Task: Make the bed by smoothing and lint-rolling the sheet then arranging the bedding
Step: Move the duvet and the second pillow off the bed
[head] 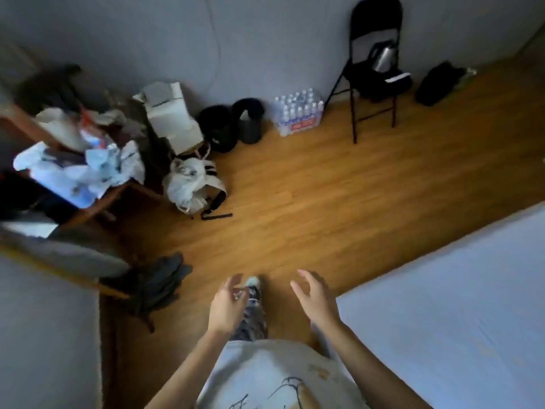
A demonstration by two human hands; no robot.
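With both hands, left (225,305) and right (315,299), spread and empty beside the bed (442,290), fetch bedding before arranging.

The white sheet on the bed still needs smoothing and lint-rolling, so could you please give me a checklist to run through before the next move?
1. Left hand free: ok, fingers relaxed, holding nothing.
2. Right hand free: ok, open and empty.
3. Lint roller located: not ok, none visible in this view.
4. White sheet on the bed reachable: ok, it lies just to the person's right, though neither hand touches it.
5. Brown wooden floor ahead clear for walking: ok, but a dark grey backpack lies to the left.
6. Pillows and blanket located: cannot tell, none clearly visible.
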